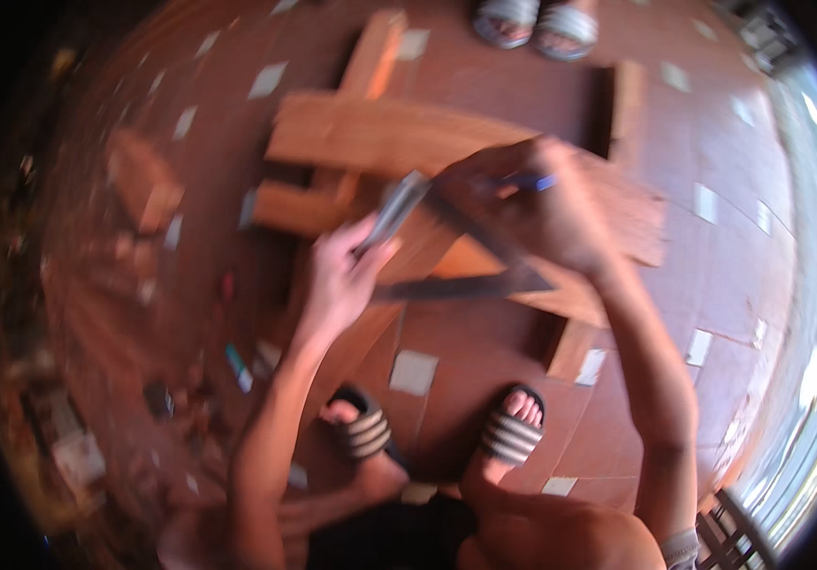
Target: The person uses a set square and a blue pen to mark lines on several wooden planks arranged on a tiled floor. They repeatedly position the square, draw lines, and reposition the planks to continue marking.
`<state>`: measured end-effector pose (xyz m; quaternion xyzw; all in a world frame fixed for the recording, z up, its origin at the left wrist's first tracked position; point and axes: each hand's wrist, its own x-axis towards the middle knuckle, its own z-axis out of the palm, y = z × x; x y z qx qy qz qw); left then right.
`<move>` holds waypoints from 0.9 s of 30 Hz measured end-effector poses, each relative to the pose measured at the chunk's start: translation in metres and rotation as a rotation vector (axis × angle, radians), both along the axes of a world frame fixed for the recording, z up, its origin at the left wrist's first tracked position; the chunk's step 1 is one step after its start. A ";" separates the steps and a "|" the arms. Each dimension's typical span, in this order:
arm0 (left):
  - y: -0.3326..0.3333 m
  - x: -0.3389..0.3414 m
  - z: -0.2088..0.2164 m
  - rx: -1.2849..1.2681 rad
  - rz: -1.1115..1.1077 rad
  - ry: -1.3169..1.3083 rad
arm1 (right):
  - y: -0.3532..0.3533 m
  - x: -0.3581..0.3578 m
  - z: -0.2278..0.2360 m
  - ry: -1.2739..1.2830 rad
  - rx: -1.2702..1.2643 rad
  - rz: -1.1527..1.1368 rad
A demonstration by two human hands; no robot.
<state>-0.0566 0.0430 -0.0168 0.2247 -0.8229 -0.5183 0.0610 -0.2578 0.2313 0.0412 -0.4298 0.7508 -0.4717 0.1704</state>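
My left hand (340, 275) is closed round the lower end of a grey metal bar (397, 209), which tilts up to the right. Beneath it, a dark flat metal square (456, 287) forms a sharp corner over the planks; blur hides whether it joins the bar. My right hand (546, 209) is closed with a blue-ended pen (525, 181) between its fingers, above the square's upper arm. Wide reddish-brown wooden planks (370, 128) lie under both hands, some crossing others. The right fingertips are partly hidden.
Wooden beams (627, 114) support the planks. A loose wood block (145, 185) lies left on the tiled floor (712, 252). A teal-handled tool (238, 368) and scraps lie near my left arm. My sandalled feet (513, 425) are close below; another person's sandals (565, 28) stand beyond.
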 end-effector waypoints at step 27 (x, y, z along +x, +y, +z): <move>0.003 -0.006 0.006 -0.005 -0.011 -0.043 | 0.005 -0.004 -0.015 -0.066 -0.044 -0.009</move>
